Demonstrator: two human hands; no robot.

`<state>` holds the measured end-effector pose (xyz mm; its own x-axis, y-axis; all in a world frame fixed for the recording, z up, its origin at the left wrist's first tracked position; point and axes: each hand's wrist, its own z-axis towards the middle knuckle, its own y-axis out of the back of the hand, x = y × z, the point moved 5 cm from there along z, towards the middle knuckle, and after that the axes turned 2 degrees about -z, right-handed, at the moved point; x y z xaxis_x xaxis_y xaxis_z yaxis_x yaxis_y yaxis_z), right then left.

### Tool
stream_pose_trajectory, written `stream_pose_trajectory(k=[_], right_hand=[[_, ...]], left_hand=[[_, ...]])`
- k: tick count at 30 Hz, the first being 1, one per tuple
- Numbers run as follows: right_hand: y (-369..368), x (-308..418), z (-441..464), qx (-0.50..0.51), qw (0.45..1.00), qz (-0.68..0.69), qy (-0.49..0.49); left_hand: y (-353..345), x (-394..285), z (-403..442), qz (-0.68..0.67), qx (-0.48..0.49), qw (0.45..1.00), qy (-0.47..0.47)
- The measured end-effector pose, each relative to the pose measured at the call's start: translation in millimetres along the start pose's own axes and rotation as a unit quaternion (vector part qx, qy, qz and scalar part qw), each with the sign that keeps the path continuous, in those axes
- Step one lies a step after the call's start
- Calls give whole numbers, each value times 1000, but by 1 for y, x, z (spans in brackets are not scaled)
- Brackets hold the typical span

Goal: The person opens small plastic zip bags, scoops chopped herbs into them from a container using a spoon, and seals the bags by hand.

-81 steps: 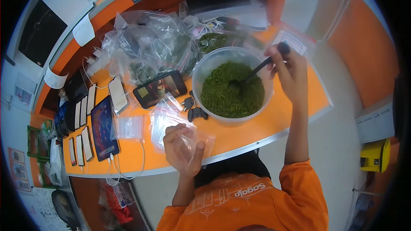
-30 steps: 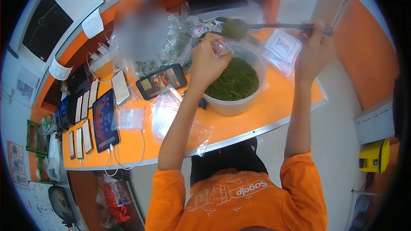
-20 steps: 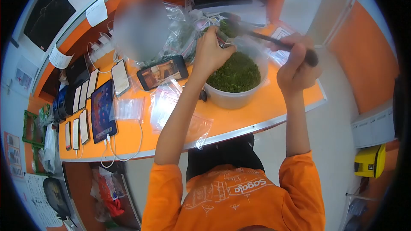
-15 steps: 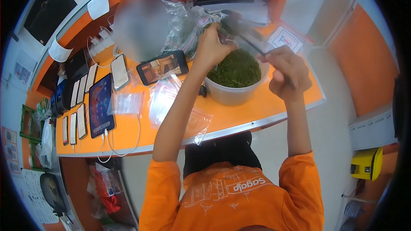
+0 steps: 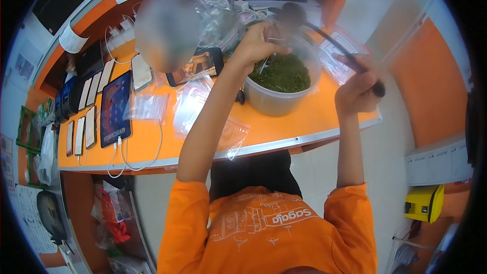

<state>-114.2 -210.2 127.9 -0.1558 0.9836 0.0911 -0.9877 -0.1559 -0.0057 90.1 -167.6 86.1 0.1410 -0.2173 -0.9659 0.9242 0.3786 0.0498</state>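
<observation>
A round translucent plastic tub (image 5: 274,102) stands near the table's front edge, with shredded green plant matter (image 5: 285,73) inside. Over its far left side my left hand (image 5: 257,45) is closed, fingers curled round what looks like a clear plastic bag (image 5: 274,33) with some green in it. My right hand (image 5: 357,89), to the right of the tub, grips the handle of a dark long-handled spoon (image 5: 332,40). The spoon's rounded head, blurred by motion, is raised above the tub's far rim; whether anything lies in it I cannot tell.
Left of the tub lie small clear zip bags (image 5: 193,106), a propped phone (image 5: 203,66), a tablet (image 5: 115,109) with a white cable (image 5: 160,147) and several more phones (image 5: 91,127). Behind are crumpled plastic bags (image 5: 218,20). A printed bag (image 5: 345,53) lies right.
My right hand has moved right, and the spoon's head has shifted slightly right. My left hand remains over the tub's left side. The view has tilted a little.
</observation>
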Motion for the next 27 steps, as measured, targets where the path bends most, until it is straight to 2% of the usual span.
stream_pose_trajectory(k=[1, 2, 5, 6, 8, 9, 10, 11, 13, 14, 16, 17, 19, 22, 24, 26, 27], right_hand=[[3, -5, -1, -36, 999, -15, -29], [5, -11, -7, -86, 987, 20, -132], [4, -20, -8, -96, 969, 56, -220], [2, -29, -13, -68, 951, 102, -285], [-1, -36, -17, -10, 941, 46, -336], [-1, -40, -19, 19, 933, 16, -359], [6, -36, -14, 22, 940, -143, -308], [6, -28, -7, 18, 960, -160, -230], [3, -3, 11, 10, 979, -189, -71], [-2, 5, 15, 101, 976, -175, -82], [-29, 25, 16, 237, 957, -164, 10], [-39, 30, 14, 302, 938, -157, 57], [-47, 23, 11, 321, 930, -165, 77], [-54, 18, 10, 320, 926, -170, 100], [-56, 13, 7, 348, 911, -189, 114], [-57, 5, -1, 409, 875, -224, 129], [-54, -1, -2, 403, 880, -228, 109]], left_hand=[[0, -2, -2, -12, 0, 1000, -1], [1, -2, -3, -24, -1, 1000, -2], [4, 1, -5, -136, 1, 990, 24], [4, 1, -5, -186, 12, 982, 22], [5, 0, -6, -286, 34, 958, 15], [5, 2, -4, -282, 53, 958, 3], [6, 5, -3, -279, 72, 958, -10], [7, 7, -2, -275, 89, 957, -24], [3, -3, -6, -186, 122, 970, -95], [-2, -7, -10, -140, 139, 972, -127], [-14, -19, -12, 15, 83, 992, -94], [-19, -21, -15, 50, 77, 992, -86], [-23, -21, -17, 80, 82, 990, -78], [-18, -17, -16, 63, 98, 984, -137], [-17, -17, -19, 146, 93, 973, -155], [-18, -18, -24, 317, 80, 936, -127], [-17, -12, -21, 317, 64, 936, -141]])
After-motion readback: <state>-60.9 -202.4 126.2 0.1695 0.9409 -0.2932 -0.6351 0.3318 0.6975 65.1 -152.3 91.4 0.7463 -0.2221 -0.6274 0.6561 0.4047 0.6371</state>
